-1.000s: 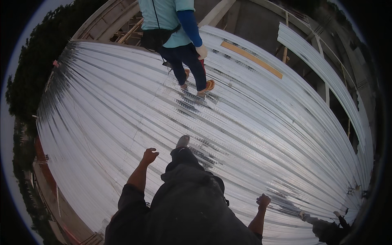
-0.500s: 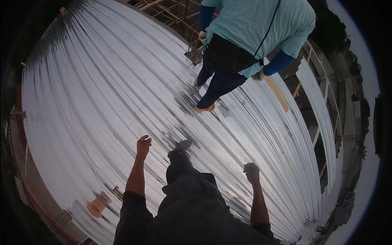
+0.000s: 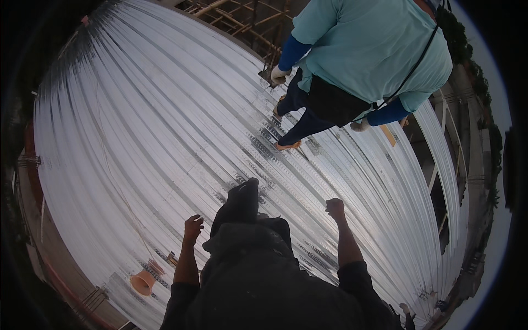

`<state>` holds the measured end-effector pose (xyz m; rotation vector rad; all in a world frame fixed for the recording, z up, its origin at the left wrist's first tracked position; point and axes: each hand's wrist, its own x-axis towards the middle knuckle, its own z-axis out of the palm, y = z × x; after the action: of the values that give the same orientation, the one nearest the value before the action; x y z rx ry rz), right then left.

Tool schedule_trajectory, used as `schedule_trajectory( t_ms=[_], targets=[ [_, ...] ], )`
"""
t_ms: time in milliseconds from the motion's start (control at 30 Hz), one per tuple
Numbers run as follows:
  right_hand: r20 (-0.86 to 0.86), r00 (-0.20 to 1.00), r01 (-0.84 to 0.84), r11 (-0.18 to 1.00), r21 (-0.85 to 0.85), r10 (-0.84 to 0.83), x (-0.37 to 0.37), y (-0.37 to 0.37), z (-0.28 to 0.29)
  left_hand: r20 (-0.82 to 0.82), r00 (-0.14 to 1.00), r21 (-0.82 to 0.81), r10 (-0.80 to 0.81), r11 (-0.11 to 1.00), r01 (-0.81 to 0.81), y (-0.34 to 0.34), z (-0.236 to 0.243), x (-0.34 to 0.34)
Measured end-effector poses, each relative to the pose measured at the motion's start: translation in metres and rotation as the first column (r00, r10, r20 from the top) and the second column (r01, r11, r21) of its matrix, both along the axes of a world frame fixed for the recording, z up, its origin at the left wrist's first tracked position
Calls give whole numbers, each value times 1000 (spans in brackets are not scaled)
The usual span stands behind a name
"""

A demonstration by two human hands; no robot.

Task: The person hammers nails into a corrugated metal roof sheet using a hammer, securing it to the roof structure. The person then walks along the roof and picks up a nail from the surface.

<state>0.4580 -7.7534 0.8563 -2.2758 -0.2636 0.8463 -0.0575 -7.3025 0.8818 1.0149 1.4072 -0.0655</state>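
Note:
My left hand (image 3: 193, 228) hangs in the air beside my left thigh. Its fingers are loosely curled and a little apart from the thumb, with nothing visible in them. On the other side, my right hand (image 3: 335, 210) swings forward of my body, fingers folded into a fist; I see no object in it. Both hands are above a floor of ribbed silver metal decking (image 3: 148, 137) and touch nothing. My bent leg (image 3: 239, 201) reaches forward between them.
A person in a teal shirt (image 3: 379, 60), blue sleeves and pale gloves stands ahead on the right. An orange bucket (image 3: 143, 282) lies at lower left. Bamboo poles (image 3: 231, 19) show past the far edge. Gaps with beams (image 3: 429, 148) border the decking on the right.
My right hand has swung forward and my left hand back toward my body. My leg has come forward. The other person appears larger and farther right in view.

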Motion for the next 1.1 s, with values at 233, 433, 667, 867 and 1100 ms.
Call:
schedule_trajectory(
  t_ms=[233, 433, 667, 867, 1100],
  targets=[
    [-87, 733, -637, 635, -438, 675, -139, 60, -22, -320, 926, -63, -200, 980, 190, 162, -53, 13],
    [-343, 803, 310, 834, -457, -487, -115, 126, 8, 68, 995, 211, -79, 975, 64, 318, -38, 147],
    [185, 969, 186, 977, -105, -165, -30, 269, -8, 401, 907, 108, -130, 990, 94, 419, -57, 309],
    [355, 792, -387, 858, -338, 497, -31, 362, -15, 264, 840, 303, -474, 868, 394, 400, -39, 344],
    [-181, 980, -148, 912, -383, 84, -4, 383, -86, -343, 203, 509, -917, 0, 861, 427, -134, 255]
  ],
)
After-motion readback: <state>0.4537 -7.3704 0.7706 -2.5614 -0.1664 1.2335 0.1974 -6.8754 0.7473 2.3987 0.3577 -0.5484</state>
